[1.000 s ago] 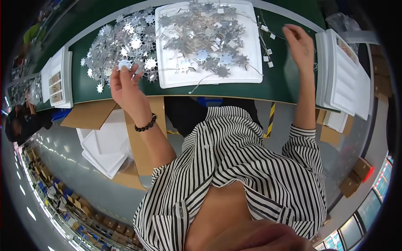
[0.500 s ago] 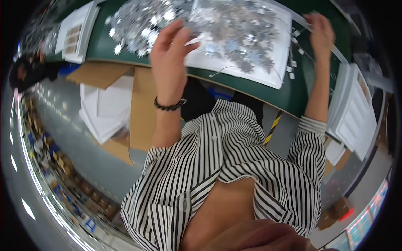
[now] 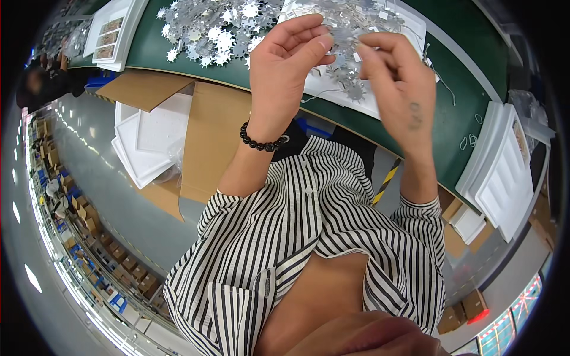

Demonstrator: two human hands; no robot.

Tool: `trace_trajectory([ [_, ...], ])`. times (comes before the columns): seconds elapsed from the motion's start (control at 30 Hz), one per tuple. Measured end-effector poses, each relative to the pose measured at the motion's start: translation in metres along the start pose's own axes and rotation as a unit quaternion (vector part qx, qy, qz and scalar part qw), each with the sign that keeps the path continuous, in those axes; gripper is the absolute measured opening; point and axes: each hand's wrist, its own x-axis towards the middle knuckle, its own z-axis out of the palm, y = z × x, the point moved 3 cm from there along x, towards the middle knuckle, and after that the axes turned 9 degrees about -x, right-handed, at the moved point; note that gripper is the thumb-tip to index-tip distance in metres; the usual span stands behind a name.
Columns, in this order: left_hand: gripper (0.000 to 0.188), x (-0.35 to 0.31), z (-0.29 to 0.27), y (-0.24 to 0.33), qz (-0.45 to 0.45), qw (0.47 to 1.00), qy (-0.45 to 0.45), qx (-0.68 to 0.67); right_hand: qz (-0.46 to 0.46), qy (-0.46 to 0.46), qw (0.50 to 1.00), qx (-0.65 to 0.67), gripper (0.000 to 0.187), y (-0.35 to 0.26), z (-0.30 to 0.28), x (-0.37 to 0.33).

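Observation:
My left hand (image 3: 279, 71), with a black bead bracelet on its wrist, is raised over the near table edge. Its thumb and forefinger pinch a flat silver snowflake-shaped piece (image 3: 341, 40), hard to tell from the similar pieces behind it. Facing it, my right hand (image 3: 396, 86) has thumb and forefinger closed near the piece's other side; what they grip is too small to make out. Beyond my left hand lies a heap of loose silver snowflake-shaped pieces (image 3: 221, 37). Behind both hands, a white tray (image 3: 372, 108) bears more such pieces, with thin strings and small white tags among them.
White trays (image 3: 504, 172) lean at the table's right end, near small loops (image 3: 469, 141). Another white tray (image 3: 114, 35) stands at the left. Below the green table (image 3: 141, 50), an open cardboard box (image 3: 214, 142) holds white trays. A person (image 3: 44, 83) is at far left.
My right hand has come in from the table's right side to meet my left. My left hand has shifted right and slightly lower.

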Motion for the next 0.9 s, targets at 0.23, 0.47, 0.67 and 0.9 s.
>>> trace_trajectory([
  [0.23,0.038,0.000,0.000,-0.004,0.042,0.998,0.028,0.044,-0.038,-0.010,0.999,-0.036,0.005,-0.002,0.017,-0.006],
  [0.47,0.034,0.005,0.003,0.013,0.076,0.986,0.069,0.130,-0.108,0.033,0.983,-0.142,0.011,-0.014,0.029,0.006],
  [0.67,0.031,-0.011,0.000,0.005,0.162,0.930,0.023,0.329,-0.037,-0.071,0.984,-0.157,0.013,-0.004,0.036,-0.009],
  [0.9,0.032,-0.008,-0.019,0.009,-0.018,0.993,-0.025,0.111,0.007,-0.102,0.994,-0.030,0.006,0.008,0.043,-0.015],
])
